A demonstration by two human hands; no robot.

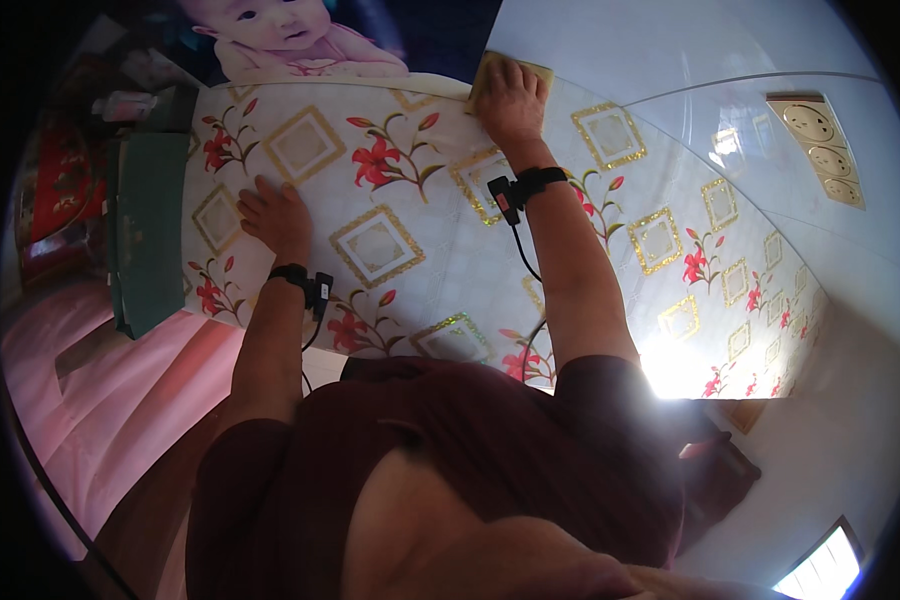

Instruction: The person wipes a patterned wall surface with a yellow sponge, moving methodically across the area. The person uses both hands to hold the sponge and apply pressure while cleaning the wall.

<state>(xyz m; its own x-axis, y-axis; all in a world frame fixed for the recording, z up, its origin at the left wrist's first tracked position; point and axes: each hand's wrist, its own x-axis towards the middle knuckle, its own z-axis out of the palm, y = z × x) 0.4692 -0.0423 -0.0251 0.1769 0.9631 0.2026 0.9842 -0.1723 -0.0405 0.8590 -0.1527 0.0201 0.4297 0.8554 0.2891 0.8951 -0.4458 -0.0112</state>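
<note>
My right hand (511, 101) presses a flat yellowish cloth or sponge (481, 84) against the far edge of the table, beside the wall corner. Its fingers curl over the pad and hide most of it. Farther left, my left hand (276, 217) lies on the flowered tablecloth (375, 244) with fingers spread and nothing in it. The cloth is white, printed with red lilies and gold diamonds. Each wrist wears a black strap with a small cabled device.
Along the left edge stands a dark green box or folder (150, 232), with a red item (60, 180) beyond it. A large picture of a baby (300, 37) rises behind the table. Sockets (825, 154) sit on the glossy white wall at right. Pink fabric (135, 382) spreads at lower left.
</note>
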